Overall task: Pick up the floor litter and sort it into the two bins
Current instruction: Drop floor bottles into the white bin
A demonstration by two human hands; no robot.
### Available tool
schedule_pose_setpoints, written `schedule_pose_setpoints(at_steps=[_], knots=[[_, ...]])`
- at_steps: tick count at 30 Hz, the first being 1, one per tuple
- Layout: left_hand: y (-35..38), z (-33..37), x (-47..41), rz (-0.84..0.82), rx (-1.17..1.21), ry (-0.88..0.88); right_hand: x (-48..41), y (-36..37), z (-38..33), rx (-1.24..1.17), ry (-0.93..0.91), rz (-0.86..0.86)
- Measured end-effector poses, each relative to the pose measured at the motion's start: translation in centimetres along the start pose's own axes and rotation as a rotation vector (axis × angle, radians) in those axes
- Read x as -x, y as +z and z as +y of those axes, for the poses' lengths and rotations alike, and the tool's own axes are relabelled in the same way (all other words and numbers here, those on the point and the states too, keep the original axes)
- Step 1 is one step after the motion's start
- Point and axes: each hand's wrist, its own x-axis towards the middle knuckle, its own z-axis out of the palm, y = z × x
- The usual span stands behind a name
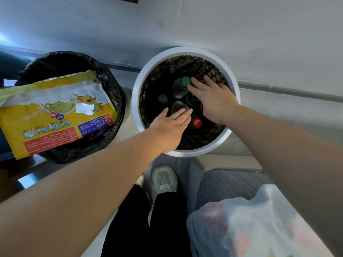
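A home room is suggested. A plain white wall [204,25] with a dark strip [289,91] at its foot is seen across the top. A small black-lined bin [55,58] and a white bin [135,101] are set against it, and a quilted blue-grey cushion [228,182] is seen at lower right.

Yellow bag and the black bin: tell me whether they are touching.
Touching. The head view shows the yellow bag lying across the mouth of the black bin, resting on its rim and overhanging the left side.

White bin [137,86], yellow packet [55,115], green cap [185,81]
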Motion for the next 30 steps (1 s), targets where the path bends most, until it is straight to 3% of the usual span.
schedule_pose_setpoints(at_steps=[7,16,23,30], knots=[[-3.4,0.3,3.5,0.003,0.069,-0.149,4.5,-2.5,0.0,-0.050,0.088,0.030],[-11.9,3.3,23.3,0.252,0.177,-0.389,19.7,-12.9,-5.4,0.033,0.051,0.062],[-17.5,11.0,43.4,0.458,0.392,-0.679,35.6,-23.2,-13.0,-0.085,-0.071,0.190],[-14.6,18.6,58.0,0.642,0.600,-1.074,43.1,-28.8,-22.5,-0.016,-0.371,0.273]])
